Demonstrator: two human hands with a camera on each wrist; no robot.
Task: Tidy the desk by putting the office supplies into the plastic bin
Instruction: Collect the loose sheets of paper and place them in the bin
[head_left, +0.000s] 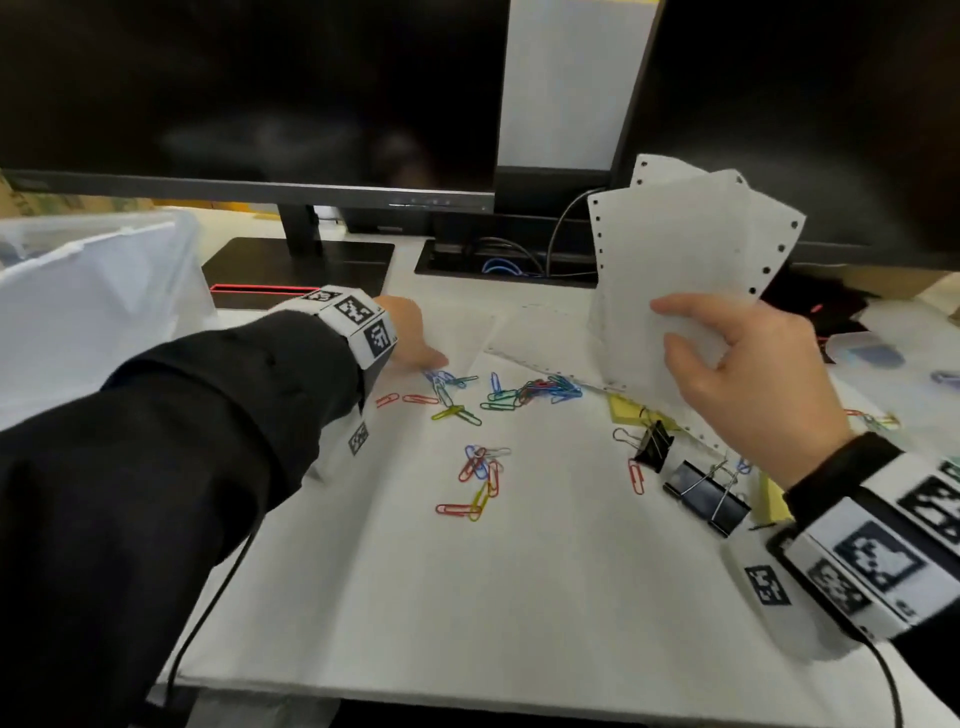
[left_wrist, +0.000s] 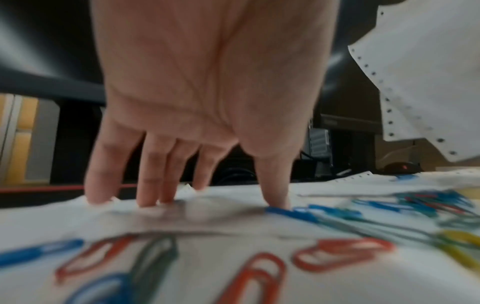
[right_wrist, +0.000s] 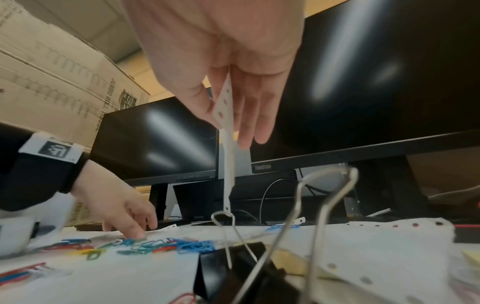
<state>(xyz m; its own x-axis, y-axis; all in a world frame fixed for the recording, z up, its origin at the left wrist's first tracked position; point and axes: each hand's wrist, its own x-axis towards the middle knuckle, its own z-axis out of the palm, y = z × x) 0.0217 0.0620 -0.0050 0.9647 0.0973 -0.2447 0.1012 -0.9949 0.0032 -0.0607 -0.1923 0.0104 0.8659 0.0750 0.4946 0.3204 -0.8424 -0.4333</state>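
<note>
The right hand (head_left: 748, 374) pinches perforated sheets (head_left: 680, 260) upright above the clips (head_left: 530, 391); the left hand (head_left: 410, 338), fingers (left_wrist: 145, 185) straight, presses paper beside them.

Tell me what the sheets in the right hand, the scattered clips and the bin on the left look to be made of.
Sheets: thin matte white paper, likely continuous-feed stock; punched holes line the edges and they flex in the right hand.
Paper clips: probably wire with glossy coloured coating, in red, blue, green and yellow.
Bin: translucent, frosted-looking plastic; its walls let light through.
</note>
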